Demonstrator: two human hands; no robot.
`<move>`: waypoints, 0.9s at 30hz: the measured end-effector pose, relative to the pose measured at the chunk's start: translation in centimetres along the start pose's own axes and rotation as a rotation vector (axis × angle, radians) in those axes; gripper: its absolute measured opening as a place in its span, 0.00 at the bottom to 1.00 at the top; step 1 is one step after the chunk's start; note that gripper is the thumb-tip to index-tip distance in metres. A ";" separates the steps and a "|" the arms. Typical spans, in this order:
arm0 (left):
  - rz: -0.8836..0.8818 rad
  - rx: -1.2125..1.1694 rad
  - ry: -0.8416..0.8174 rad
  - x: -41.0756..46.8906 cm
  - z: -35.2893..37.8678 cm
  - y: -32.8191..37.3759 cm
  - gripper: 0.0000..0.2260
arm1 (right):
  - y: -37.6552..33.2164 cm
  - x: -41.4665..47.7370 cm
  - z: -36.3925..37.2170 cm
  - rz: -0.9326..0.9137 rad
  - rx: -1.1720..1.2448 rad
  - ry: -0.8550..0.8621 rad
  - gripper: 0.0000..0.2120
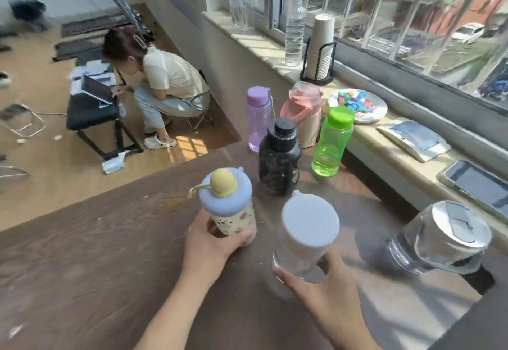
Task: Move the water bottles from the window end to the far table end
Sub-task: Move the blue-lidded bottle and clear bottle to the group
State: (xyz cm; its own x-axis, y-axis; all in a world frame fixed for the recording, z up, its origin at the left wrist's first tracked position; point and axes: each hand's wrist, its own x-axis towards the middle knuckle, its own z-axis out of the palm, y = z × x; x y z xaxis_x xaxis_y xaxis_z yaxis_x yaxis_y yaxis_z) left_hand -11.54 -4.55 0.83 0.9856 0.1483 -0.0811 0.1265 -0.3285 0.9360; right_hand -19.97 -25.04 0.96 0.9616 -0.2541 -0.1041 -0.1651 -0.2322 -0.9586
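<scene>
Several water bottles stand at the window end of the brown table (pixel 96 253). My left hand (pixel 211 242) grips a small printed bottle with a blue lid and yellow knob (pixel 228 206). My right hand (pixel 321 289) holds a clear bottle with a white lid (pixel 305 237), which looks lifted and tilted. Behind them stand a black bottle (pixel 279 160), a green bottle (pixel 331 142), a purple bottle (pixel 258 118) and a pink jug (pixel 303 113). A clear jug with a silver lid (pixel 445 239) is at the right.
The windowsill holds a plate of coloured pieces (pixel 360 105), a stack of paper cups (pixel 320 50), two clear plastic bottles (pixel 295 28), a white device (pixel 415 138) and a phone (pixel 478 183). A person (pixel 162 83) sits on the floor side beyond the table.
</scene>
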 end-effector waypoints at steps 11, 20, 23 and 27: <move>-0.198 -0.116 0.561 -14.0 -28.1 -9.9 0.27 | -8.7 -6.1 26.1 -0.214 0.028 -0.537 0.25; -0.342 -0.152 0.875 -27.7 -39.0 -14.8 0.27 | -11.4 -18.3 41.9 -0.308 -0.036 -0.903 0.25; -0.372 -0.180 0.951 -31.1 -41.0 -16.4 0.29 | -11.4 -21.7 45.4 -0.325 -0.081 -0.985 0.25; -0.379 -0.212 0.983 -34.5 -42.3 -17.3 0.32 | -10.9 -25.0 48.9 -0.354 -0.131 -1.069 0.25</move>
State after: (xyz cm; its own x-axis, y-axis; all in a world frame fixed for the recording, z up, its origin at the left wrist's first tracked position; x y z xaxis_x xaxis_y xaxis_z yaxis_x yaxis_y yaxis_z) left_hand -52.45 35.48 1.89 0.3523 0.9228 -0.1558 0.2896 0.0508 0.9558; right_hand -31.52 29.80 1.04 0.6424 0.7635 -0.0658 0.1926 -0.2440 -0.9505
